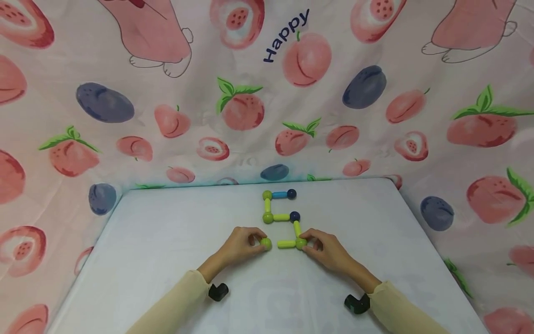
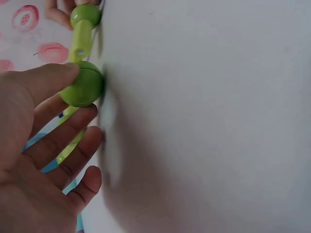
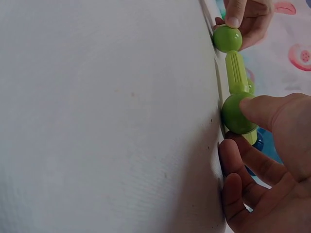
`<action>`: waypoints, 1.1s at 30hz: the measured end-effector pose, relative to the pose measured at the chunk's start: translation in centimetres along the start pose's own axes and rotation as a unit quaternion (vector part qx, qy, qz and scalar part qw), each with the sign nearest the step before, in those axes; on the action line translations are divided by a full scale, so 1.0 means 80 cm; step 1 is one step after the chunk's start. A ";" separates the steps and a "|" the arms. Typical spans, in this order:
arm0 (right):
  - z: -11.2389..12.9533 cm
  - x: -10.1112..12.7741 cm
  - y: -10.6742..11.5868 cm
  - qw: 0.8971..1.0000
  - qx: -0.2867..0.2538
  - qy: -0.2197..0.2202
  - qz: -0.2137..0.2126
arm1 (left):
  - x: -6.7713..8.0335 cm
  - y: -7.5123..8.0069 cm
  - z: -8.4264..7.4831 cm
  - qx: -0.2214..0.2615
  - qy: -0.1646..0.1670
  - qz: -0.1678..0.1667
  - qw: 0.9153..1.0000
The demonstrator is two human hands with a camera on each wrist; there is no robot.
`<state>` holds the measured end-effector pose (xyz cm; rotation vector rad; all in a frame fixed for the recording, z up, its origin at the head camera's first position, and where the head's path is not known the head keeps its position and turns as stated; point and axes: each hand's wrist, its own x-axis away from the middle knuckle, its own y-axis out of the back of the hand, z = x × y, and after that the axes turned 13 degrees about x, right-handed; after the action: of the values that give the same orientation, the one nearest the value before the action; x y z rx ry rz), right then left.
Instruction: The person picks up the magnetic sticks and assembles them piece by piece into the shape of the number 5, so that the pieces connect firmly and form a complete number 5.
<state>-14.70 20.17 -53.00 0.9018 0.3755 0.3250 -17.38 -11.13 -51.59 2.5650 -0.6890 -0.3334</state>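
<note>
My left hand (image 1: 244,242) pinches a loose green ball (image 1: 265,243) between thumb and fingers, low over the white table. A short gap parts this ball from the free end of a yellow-green rod (image 1: 286,244). That rod runs into another green ball (image 1: 301,243), which my right hand (image 1: 327,250) pinches at its right side. From there a yellow-green rod (image 1: 297,228) leads up to a dark blue ball (image 1: 295,216). In the right wrist view the rod (image 3: 236,72) shows ridged sides, lined up between the two green balls.
Beyond the hands the joined chain goes on: a rod (image 1: 281,217), a green ball (image 1: 268,217), an upright rod (image 1: 267,205), another green ball (image 1: 267,195), a blue rod (image 1: 279,195) and a dark blue ball (image 1: 291,194). A fruit-print cloth (image 1: 250,60) hangs behind the table (image 1: 175,222).
</note>
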 end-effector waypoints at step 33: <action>-0.003 0.000 -0.005 1.000 0.007 -0.002 -0.012 | 0.001 -0.012 -0.004 -0.060 0.011 0.002 0.998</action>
<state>-14.75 20.13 -53.48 0.9117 0.3845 0.2991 -16.79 -10.34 -51.82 2.4504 -0.6455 -0.3333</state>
